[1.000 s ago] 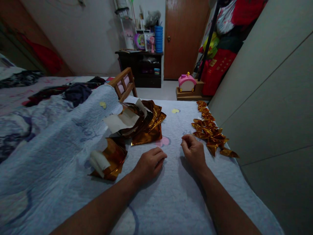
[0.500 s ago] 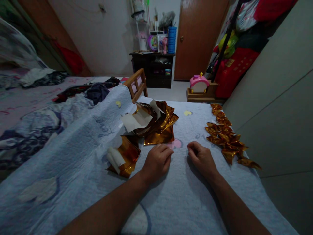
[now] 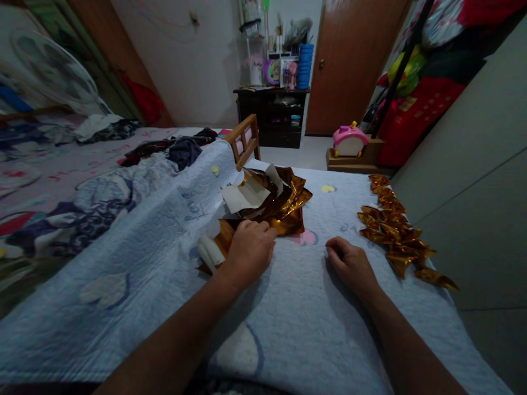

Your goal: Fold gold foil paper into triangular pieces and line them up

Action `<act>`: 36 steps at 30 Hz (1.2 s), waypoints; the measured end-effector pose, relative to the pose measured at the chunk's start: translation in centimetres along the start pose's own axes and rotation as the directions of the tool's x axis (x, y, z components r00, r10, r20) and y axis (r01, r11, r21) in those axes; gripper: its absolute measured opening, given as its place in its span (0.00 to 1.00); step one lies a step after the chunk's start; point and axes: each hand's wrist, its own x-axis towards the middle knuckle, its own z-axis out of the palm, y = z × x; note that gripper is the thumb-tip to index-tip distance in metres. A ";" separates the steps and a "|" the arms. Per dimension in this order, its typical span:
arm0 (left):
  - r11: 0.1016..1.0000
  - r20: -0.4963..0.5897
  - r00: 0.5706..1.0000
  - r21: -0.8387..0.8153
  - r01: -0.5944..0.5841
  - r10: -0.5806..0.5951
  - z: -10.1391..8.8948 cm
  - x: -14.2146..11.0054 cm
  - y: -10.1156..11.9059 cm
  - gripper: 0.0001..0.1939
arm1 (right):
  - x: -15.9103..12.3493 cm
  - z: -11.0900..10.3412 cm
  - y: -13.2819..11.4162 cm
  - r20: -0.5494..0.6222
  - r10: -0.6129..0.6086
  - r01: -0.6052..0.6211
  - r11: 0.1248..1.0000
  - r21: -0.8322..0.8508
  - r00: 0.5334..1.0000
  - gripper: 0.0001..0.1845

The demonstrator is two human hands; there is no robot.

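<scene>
Left hand (image 3: 252, 247) partly hides the smaller gold foil stack (image 3: 224, 236)

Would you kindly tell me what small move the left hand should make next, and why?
Probably, the left hand should pinch one sheet from the smaller gold-paper pile: in this view it overlaps that pile, and no paper shows in the loosely curled right hand, near the folded gold pieces.

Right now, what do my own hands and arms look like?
Your left hand and right hand are ungloved. The left forearm and right forearm show no sleeve, watch or bracelet. No ring shows, though one could be hidden.
</scene>
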 end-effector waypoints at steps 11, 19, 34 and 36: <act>0.984 0.327 0.941 -0.117 0.136 -0.091 -2.9 -5.4 -8.4 0.19 | -0.1 -0.3 0.0 0.014 -0.003 0.004 1.000 -0.023 1.000 0.12; 0.976 0.437 0.899 -0.208 0.068 0.031 -3.2 -11.0 -12.4 0.43 | -0.2 -0.4 -0.1 0.031 -0.018 0.019 0.999 -0.042 0.999 0.11; 0.998 0.099 0.994 0.050 -0.049 0.044 1.6 -9.8 -10.6 0.33 | -0.2 -0.4 -0.2 0.032 0.007 -0.006 0.999 -0.047 0.999 0.13; 0.996 0.074 0.994 0.023 -0.081 0.079 1.8 -9.4 -10.8 0.27 | -0.2 -0.4 -0.2 0.029 0.003 -0.001 0.999 -0.046 1.000 0.13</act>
